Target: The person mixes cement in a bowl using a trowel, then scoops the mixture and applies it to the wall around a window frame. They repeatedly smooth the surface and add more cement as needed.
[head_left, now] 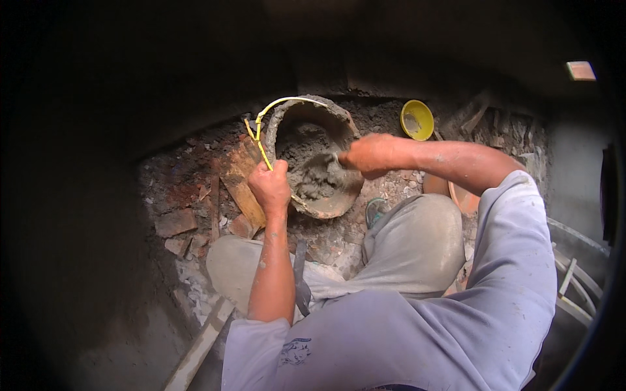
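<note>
A mortar-crusted bucket (350, 189) stands in front of me, tilted, with its mouth toward me. Wet grey mortar (305, 140) lies inside it. My left hand (269, 184) is closed around the yellow rope handle (259, 133) at the bucket's left rim. At the right side of the mouth, my right hand (373, 155) is closed on a trowel (326, 167). Its mortar-covered blade reaches down into the mortar, and my fingers hide most of its handle.
A yellow bowl (417, 120) rests beyond my right forearm. Left of the bucket lie a wooden board (240, 186) and broken bricks (175, 223) on rubble. An orange-brown container (464, 198) shows partly under my right arm. A long plank (202, 345) lies at lower left.
</note>
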Demonstrator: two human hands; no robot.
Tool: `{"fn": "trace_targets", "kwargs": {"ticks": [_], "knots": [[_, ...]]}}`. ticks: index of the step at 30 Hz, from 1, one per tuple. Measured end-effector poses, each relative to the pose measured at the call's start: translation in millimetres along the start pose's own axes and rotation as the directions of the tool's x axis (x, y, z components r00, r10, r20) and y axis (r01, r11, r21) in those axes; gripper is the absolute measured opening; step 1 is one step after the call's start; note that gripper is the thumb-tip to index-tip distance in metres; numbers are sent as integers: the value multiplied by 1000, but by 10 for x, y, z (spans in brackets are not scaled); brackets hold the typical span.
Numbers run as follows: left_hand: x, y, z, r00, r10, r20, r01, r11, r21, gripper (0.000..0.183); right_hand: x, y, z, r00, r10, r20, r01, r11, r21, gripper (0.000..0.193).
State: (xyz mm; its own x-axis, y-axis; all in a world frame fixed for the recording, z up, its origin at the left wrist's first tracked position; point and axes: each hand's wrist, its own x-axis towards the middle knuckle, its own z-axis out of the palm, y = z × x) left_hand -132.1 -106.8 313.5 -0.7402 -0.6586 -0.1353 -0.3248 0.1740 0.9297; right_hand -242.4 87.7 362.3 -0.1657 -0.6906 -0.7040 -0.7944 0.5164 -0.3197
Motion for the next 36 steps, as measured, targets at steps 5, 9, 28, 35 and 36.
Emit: {"fn": "trace_targets", "kwargs": {"ticks": [5,9,28,35,36], "knots": [[6,2,-4,998,51,41,-55,995,83,25,156,183,-57,878,185,-442,-218,976,-25,20],[13,-34,31,998,-18,64,16,999,35,25,443,111,220,908,304,-287,-242,942,232,23],[51,-88,-33,1000,-15,8,15,999,46,30,-28,179,2,926,268,-267,-218,955,202,35],[22,-30,-24,999,37,4,-38,995,97,30,317,-317,335,983,55,-176,-49,998,38,27],[23,-35,-36,999,36,4,-36,994,102,30,219,-340,351,985,15,-174,-20,999,-26,28]]}}
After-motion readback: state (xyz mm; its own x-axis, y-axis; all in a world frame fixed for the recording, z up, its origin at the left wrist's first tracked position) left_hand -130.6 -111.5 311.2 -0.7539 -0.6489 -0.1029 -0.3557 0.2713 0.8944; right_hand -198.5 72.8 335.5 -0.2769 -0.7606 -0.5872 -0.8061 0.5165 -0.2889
